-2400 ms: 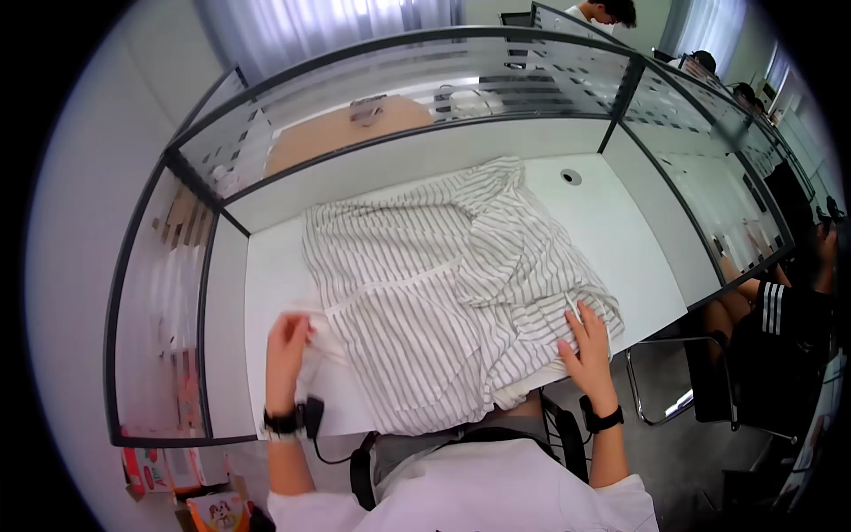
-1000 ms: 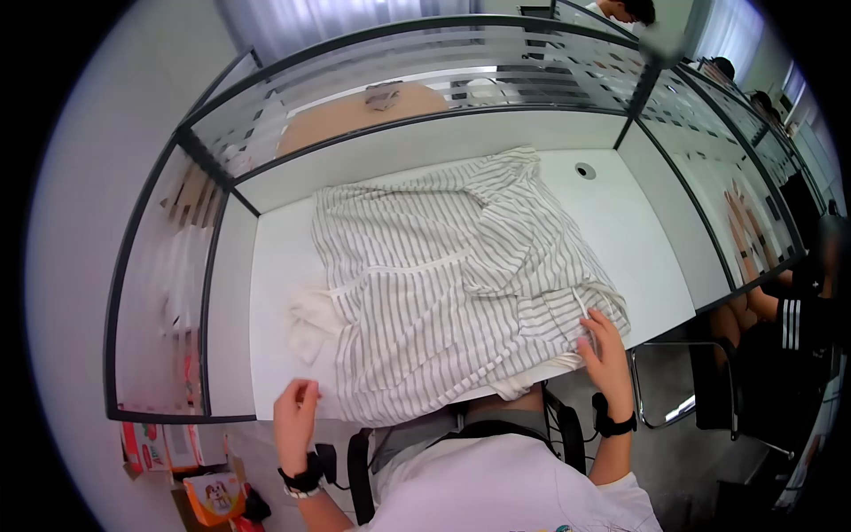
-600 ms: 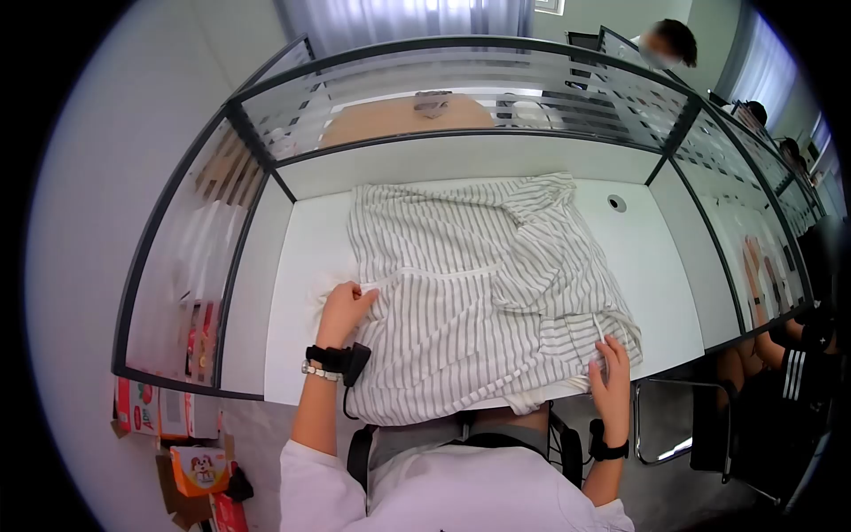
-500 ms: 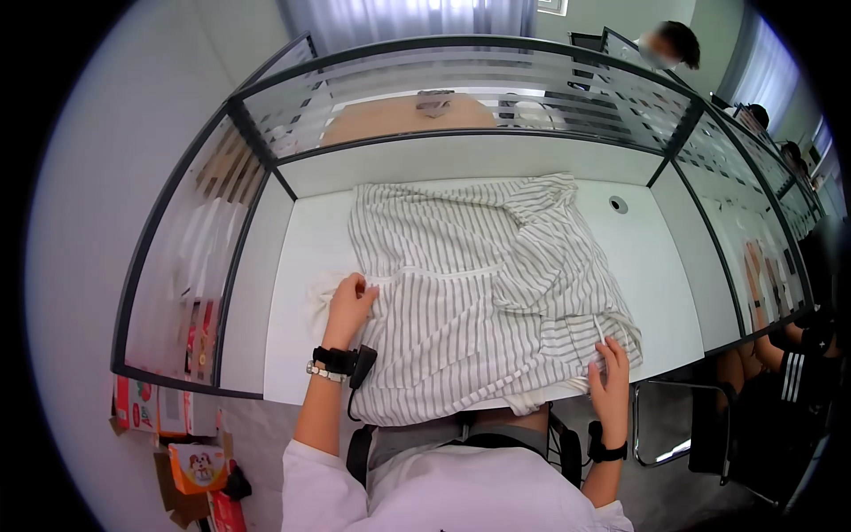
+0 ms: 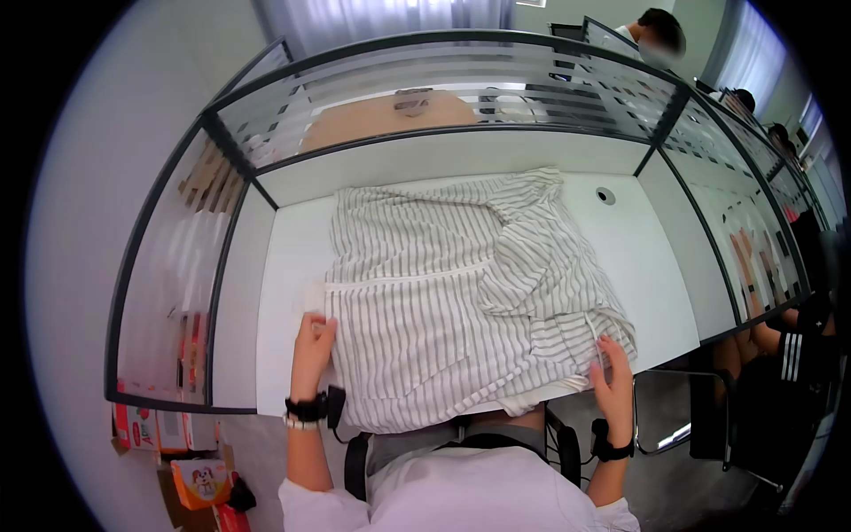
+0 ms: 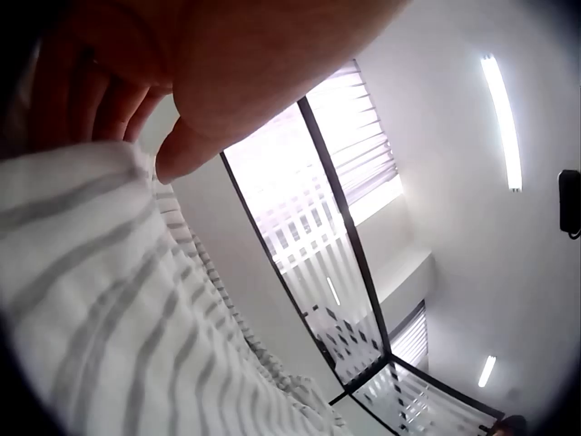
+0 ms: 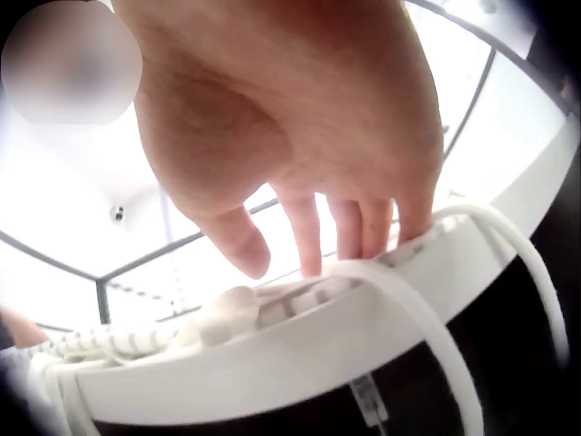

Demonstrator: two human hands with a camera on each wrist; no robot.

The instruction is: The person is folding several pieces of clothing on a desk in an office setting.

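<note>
A white shirt with grey stripes [image 5: 417,328] lies spread and wrinkled over the desk, its near edge hanging over the front. At its left edge is my left hand [image 5: 313,353], fingers loosely bent. In the left wrist view that hand's fingertips meet the striped cloth [image 6: 109,272] and are partly hidden behind it, the thumb beside the cloth's edge. My right hand [image 5: 613,390] rests its fingertips on the shirt's lower right corner. Seen from the right wrist, its fingers [image 7: 309,241] point down, spread and relaxed, next to a white cord [image 7: 427,318] that hangs over the desk edge.
Low partition panels with dark frames [image 5: 434,142] enclose the white desk [image 5: 656,266] on three sides. A cable hole [image 5: 605,196] sits at the back right. Boxes [image 5: 199,483] stand on the floor at left, a chair [image 5: 678,412] at right.
The white cloth that stuck out past the shirt's left edge no longer shows. My left hand has moved a little nearer my body. The right hand stays at the same corner.
</note>
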